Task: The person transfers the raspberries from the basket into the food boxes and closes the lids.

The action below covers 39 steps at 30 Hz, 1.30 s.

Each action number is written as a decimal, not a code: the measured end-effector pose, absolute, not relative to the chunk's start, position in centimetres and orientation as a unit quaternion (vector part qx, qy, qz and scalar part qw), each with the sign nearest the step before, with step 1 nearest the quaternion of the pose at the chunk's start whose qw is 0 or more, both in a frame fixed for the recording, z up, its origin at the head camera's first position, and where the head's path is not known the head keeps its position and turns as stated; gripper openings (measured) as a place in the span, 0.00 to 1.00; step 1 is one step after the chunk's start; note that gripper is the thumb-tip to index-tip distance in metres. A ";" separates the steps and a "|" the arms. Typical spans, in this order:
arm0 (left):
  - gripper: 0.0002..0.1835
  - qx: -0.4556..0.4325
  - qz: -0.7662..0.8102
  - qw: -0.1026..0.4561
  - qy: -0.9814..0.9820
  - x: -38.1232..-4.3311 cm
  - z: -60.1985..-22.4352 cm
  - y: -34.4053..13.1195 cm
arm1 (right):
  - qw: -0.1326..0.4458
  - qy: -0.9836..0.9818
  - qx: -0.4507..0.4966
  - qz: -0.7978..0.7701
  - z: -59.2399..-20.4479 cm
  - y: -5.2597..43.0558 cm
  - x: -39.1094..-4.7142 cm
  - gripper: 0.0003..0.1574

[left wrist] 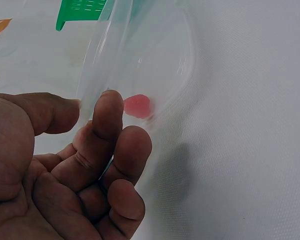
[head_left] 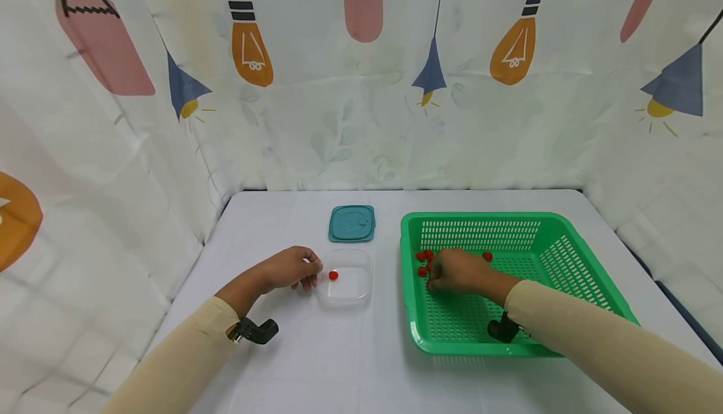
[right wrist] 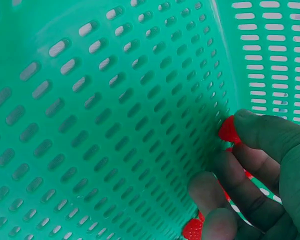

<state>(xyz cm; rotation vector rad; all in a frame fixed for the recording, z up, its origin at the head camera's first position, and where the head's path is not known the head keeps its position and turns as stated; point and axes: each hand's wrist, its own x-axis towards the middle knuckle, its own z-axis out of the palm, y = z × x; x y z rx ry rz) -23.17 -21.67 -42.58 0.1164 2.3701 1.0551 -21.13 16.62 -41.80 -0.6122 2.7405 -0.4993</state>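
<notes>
Head view: left hand pinches the tub by its rim, 1 red piece inside. Right hand, in the basket, touches another; whether gripped, I cannot tell. Light fingertip pinching, tub steadied, should suit.

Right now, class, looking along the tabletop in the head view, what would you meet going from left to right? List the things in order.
Left hand → clear container → green basket.
</notes>
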 end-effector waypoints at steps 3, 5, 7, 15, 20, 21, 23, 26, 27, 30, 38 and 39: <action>0.09 0.042 0.391 0.270 0.879 -23.2 -42.6 -21.7 | 0.146 0.952 -0.210 -0.170 -41.7 16.5 -21.0 0.12; 0.09 0.045 0.390 0.271 0.879 -23.2 -42.6 -21.7 | 0.145 0.953 -0.207 -0.164 -41.7 16.4 -21.0 0.10; 0.10 0.046 0.389 0.273 0.879 -23.1 -42.6 -21.7 | 0.145 0.956 -0.203 -0.156 -41.6 16.3 -21.0 0.08; 0.09 0.044 0.390 0.272 0.879 -23.1 -42.5 -21.6 | 0.139 0.960 -0.202 -0.138 -41.8 16.2 -21.0 0.07; 0.09 0.040 0.390 0.270 0.879 -23.1 -42.5 -21.6 | 0.134 0.959 -0.206 -0.140 -41.7 16.2 -20.9 0.07; 0.09 0.041 0.390 0.269 0.880 -23.1 -42.5 -21.6 | 0.134 0.959 -0.206 -0.141 -41.7 16.2 -20.9 0.06; 0.09 0.041 0.390 0.268 0.880 -23.0 -42.4 -21.6 | 0.134 0.959 -0.205 -0.141 -41.7 16.2 -20.9 0.06; 0.09 0.041 0.391 0.267 0.880 -23.0 -42.4 -21.6 | 0.134 0.960 -0.204 -0.136 -41.8 16.1 -20.9 0.06; 0.09 0.041 0.390 0.267 0.880 -23.1 -42.4 -21.6 | 0.134 0.960 -0.204 -0.134 -41.8 16.1 -20.9 0.06; 0.09 0.042 0.388 0.268 0.881 -23.0 -42.5 -21.6 | 0.132 0.961 -0.204 -0.129 -41.9 16.1 -20.8 0.06; 0.09 0.045 0.387 0.267 0.881 -23.1 -42.6 -21.7 | 0.134 0.960 -0.198 -0.146 -41.7 16.0 -20.7 0.06; 0.09 0.045 0.387 0.267 0.881 -23.1 -42.6 -21.7 | 0.136 0.959 -0.197 -0.151 -41.7 16.0 -20.7 0.06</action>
